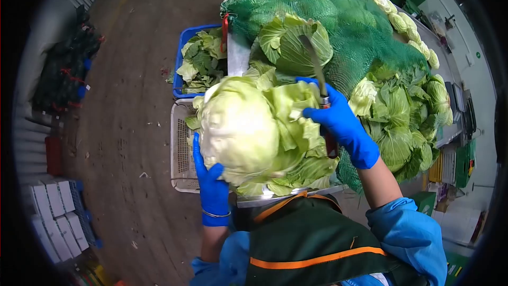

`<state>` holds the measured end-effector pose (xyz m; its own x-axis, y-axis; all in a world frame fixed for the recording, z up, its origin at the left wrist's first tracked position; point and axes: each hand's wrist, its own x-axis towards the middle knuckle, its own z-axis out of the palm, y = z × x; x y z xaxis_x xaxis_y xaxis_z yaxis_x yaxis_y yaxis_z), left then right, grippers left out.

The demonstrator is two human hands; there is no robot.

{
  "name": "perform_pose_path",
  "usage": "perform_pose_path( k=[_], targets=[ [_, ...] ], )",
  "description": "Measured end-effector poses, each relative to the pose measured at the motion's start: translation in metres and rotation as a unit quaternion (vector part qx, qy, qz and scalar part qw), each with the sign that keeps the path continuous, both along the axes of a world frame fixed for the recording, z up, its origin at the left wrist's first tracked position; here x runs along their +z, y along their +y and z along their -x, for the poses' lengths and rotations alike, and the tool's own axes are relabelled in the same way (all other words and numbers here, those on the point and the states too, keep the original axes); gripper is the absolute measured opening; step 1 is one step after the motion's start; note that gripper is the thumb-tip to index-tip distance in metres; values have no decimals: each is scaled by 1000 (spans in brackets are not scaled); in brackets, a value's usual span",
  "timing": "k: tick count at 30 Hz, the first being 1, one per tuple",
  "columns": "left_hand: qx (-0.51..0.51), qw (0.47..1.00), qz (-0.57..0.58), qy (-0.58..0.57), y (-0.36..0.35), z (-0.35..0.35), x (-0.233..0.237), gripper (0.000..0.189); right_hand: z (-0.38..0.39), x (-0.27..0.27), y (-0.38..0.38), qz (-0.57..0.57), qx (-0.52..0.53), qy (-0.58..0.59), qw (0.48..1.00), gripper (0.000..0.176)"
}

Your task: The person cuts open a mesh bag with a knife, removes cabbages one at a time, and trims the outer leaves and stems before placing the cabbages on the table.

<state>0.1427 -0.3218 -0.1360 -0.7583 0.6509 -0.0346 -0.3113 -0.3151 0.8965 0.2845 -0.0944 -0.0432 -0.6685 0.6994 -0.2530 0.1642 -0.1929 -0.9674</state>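
Observation:
A large pale cabbage point(241, 124) sits in front of me, its outer leaves peeled outward on the right side. My left hand point(211, 182), in a blue glove, grips it from the lower left, thumb and fingers against its side. In my right hand point(338, 119), also gloved in blue, is a knife point(316, 63), its blade pointing up and away and its handle in my palm. The fingers of that hand reach to the loosened leaves point(299, 114). Beyond the blade lies another green cabbage point(296, 45). Loose leaves point(307, 175) lie under the pale cabbage.
Green mesh sacks point(360, 26) full of cabbages cover the far table. More cabbages point(397, 106) are heaped on the right. A blue crate point(182, 39) of leaves and a light plastic basket point(180, 167) stand at the left. White boxes point(55, 214) are stacked lower left.

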Motion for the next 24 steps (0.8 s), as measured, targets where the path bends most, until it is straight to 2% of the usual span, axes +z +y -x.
perform_pose_path(
  k=[1,2,3,4,5,6,7,8,9,10,11,12,13,14,15,16,18,19,21,22,23,24],
  targets=[
    [-36,973,-71,-216,-11,1,-18,75,-2,-3,6,-10,-3,-3,1000,57],
    [-71,894,-139,-420,-23,2,-39,66,-4,-6,13,-18,-7,-4,1000,57],
    [-68,896,-139,-415,-33,1,-74,66,-5,-12,18,-33,0,-23,999,58],
    [-25,909,-189,-371,-39,1,-114,60,-1,-21,24,-33,2,-18,999,58],
    [15,915,-237,-325,-32,3,-107,56,1,-28,29,-249,3,-74,966,59],
    [-54,924,-223,-307,-29,10,-99,57,2,-32,32,-452,3,-128,883,60],
    [-119,926,-212,-288,-5,21,-43,57,4,-14,26,-381,23,-131,915,56],
    [-162,958,-114,-209,6,31,0,59,10,2,26,-384,29,-132,914,56],
    [-206,970,-6,-132,12,42,23,61,13,13,22,-160,90,-11,983,56],
    [-309,939,-81,128,9,72,17,76,12,16,15,79,135,109,982,58],
    [-278,956,-40,80,16,75,37,95,9,9,3,122,154,40,980,67],
    [-279,957,-43,71,12,63,19,95,2,-6,-1,79,165,-25,983,67],
    [-209,977,24,42,8,49,-11,100,-7,-14,-13,146,124,-57,980,67],
    [-134,987,90,16,4,39,-28,105,-16,-29,-17,225,118,-154,955,63],
    [-158,978,83,105,2,8,-10,107,-25,-71,-36,114,52,-140,982,55],
    [-113,969,141,171,-2,-11,-29,108,-36,-95,-54,202,-4,-188,961,47],
    [-42,948,208,238,-5,-20,-49,109,-57,-109,-65,186,17,-223,957,44],
    [-46,948,219,226,-9,-25,-48,109,-64,-103,-59,199,28,-223,954,44],
    [-34,979,197,37,-3,-24,-24,112,-68,-85,-55,195,25,-243,950,45],
    [-32,980,193,43,0,-24,-23,112,-66,-71,-59,116,7,-219,969,47],
    [-24,932,268,244,3,-26,-25,114,-68,-67,-62,29,6,-200,979,49],
    [-13,839,334,428,5,-30,-30,115,-69,-63,-65,-56,6,-183,982,51]
  ],
)
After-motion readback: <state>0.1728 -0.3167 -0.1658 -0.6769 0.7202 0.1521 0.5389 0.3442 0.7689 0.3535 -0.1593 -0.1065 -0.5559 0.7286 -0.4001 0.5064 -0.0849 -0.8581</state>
